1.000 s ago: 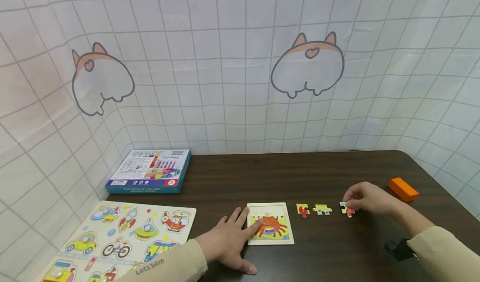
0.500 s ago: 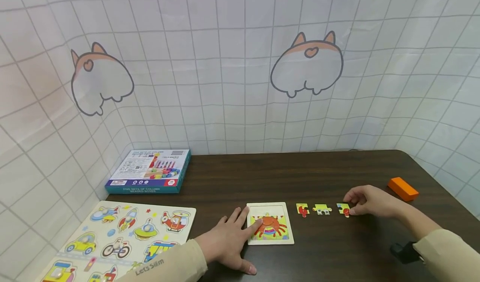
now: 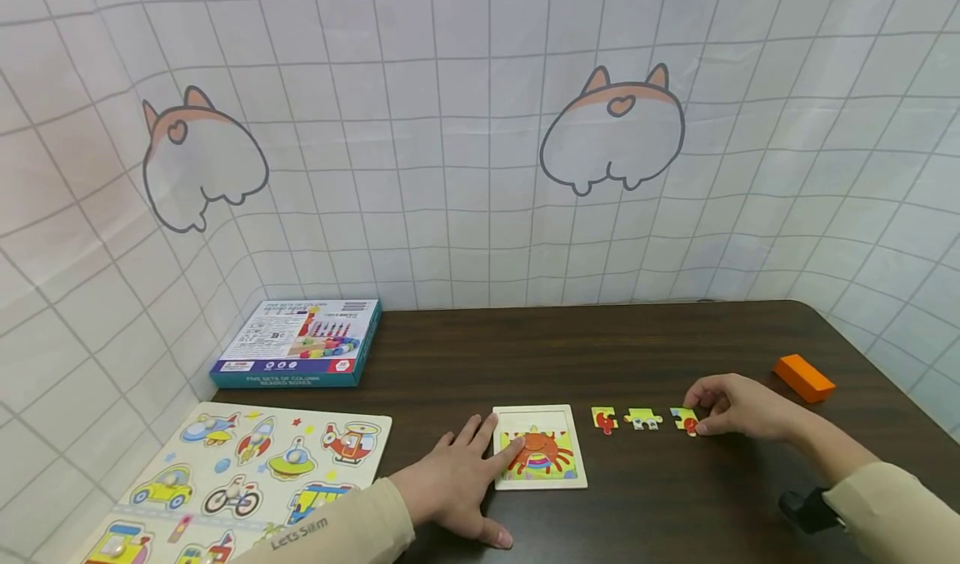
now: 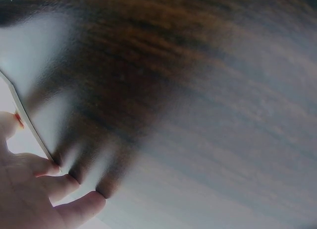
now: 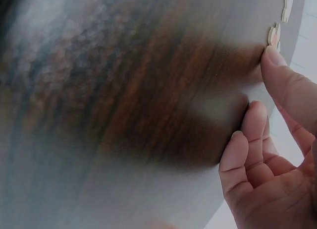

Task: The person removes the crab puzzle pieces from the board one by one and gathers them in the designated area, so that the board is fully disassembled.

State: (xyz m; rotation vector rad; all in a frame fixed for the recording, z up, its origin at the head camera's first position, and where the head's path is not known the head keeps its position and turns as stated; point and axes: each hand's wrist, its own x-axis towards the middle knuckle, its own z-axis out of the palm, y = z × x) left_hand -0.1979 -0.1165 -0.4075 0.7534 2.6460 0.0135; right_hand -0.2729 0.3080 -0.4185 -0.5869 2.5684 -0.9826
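While the left hand lies spread, forefinger on the crab board and gripping nothing, the right hand's curled fingers pinch the rightmost piece. That piece: jigsaw-cut, yellow and red, blue-white at one corner; flat on the tabletop, toward its right edge. Loose pieces: three, in a row. Crab board: one. Vehicle board: one, tabletop's left side. Box: one, back left corner. Orange block: one, near right edge.

Puzzle frame matt wood; tabletop glossy wood-grain (smooth)
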